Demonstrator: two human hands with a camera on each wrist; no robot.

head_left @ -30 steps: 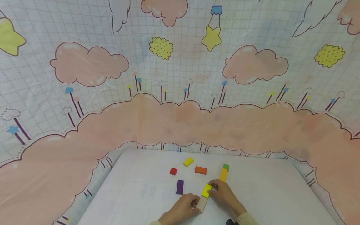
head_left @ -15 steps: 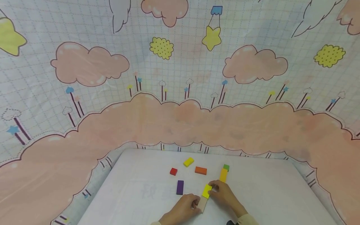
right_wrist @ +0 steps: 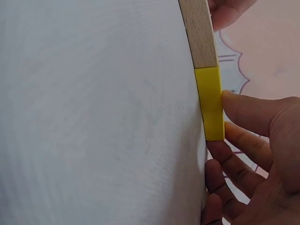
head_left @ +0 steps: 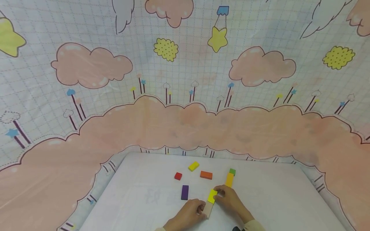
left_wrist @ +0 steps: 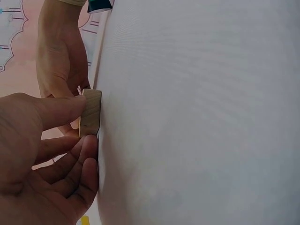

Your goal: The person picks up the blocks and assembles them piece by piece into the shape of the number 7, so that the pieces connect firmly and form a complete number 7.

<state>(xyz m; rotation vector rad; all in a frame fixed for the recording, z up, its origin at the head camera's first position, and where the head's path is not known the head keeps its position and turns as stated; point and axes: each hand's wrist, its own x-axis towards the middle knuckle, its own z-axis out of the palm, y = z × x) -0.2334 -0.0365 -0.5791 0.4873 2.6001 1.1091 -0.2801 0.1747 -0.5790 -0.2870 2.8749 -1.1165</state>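
Note:
A plain wooden block [head_left: 207, 210] and a yellow block [head_left: 212, 196] lie end to end in one slanting line on the white table. My left hand [head_left: 188, 213] pinches the near end of the wooden block, thumb on one side and fingertips on the other in the left wrist view. At the far end of the line, my right hand [head_left: 229, 198] holds the yellow block between thumb and fingers. In the right wrist view the yellow block [right_wrist: 210, 103] meets the wooden block [right_wrist: 200, 37], and its outer fingers rest at the table surface.
Beyond my right hand an amber block [head_left: 229, 179] adjoins a green block [head_left: 232, 172]. Farther left lie an orange block [head_left: 206, 175], a second yellow block [head_left: 194, 166], a red block [head_left: 178, 176] and a purple block [head_left: 185, 192]. A cloud-patterned curtain [head_left: 185, 125] hangs behind the table.

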